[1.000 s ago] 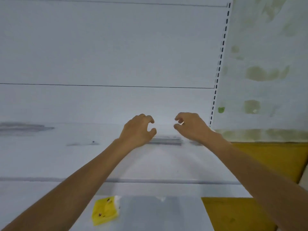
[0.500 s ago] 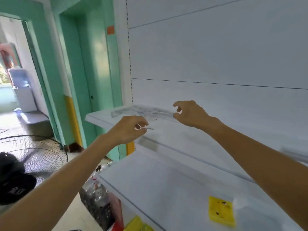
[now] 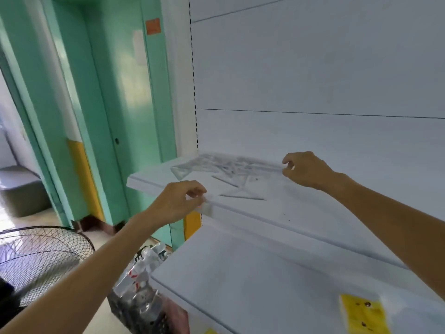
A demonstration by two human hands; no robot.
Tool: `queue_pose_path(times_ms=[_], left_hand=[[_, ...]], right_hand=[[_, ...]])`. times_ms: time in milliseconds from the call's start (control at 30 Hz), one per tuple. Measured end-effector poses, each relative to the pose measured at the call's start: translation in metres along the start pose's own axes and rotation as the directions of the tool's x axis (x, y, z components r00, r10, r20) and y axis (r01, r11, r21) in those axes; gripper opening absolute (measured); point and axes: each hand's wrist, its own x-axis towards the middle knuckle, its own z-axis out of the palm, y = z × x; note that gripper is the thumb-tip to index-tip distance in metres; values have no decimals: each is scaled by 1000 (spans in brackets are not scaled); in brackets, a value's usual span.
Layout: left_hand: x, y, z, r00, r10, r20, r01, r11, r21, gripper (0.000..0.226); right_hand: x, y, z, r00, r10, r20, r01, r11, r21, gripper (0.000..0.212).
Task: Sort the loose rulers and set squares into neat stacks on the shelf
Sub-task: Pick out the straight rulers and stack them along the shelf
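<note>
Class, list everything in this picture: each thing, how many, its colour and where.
pile of rulers and set squares: one, clear, upper shelf's left end
loose rulers: two, clear, in front of the pile
shelves: two, white, one above the other
tag: one, yellow, lower shelf
fan: one, black, lower left
crate of bottles: one, dark, beside the lower shelf
door frame: one, green, left
left hand: one, curled at upper shelf's front edge, grip unclear
right hand: one, curled at the pile's right end, grip unclear
</note>
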Motion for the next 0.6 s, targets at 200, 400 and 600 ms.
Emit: queue_pose_path(times_ms=[200, 400, 600], left_hand=[[68, -13, 37, 997, 50, -53, -58, 985, -163, 10], [137, -46, 42, 998, 56, -31, -59, 993, -105, 12], [171, -94, 35, 999, 44, -29, -42, 998, 45, 20]], right_hand=[[48, 15, 10, 1000, 6, -11, -6, 999, -48, 33], [108, 11, 33, 999, -8, 42, 9, 1000, -17, 29], [150, -9, 70, 992, -46, 119, 44, 999, 20, 31]])
